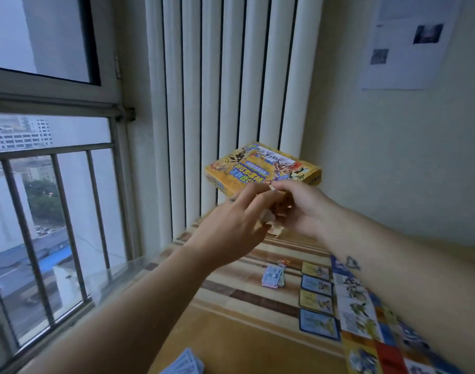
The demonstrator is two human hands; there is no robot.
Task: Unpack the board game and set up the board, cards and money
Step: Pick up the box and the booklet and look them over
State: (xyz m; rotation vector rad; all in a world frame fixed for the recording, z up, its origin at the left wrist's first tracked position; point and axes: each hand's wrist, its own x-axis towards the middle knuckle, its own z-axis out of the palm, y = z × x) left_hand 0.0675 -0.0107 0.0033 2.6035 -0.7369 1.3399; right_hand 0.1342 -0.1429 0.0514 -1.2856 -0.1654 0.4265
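Meeting in the air before the yellow game box (260, 168), the right grip (301, 209) curls round a small pale item (271, 221), too blurred to name. The left grip (231, 222) reaches its fingers onto that item; whether they pinch it I cannot tell. On the striped surface (231, 295) below lie the board (366, 314), four cards (316, 300) just beside it, and a money pile (272, 276).

Glossy printed cardboard box (263, 168), paper money (272, 276), striped woven mat (258, 295), metal window bars (60, 230)
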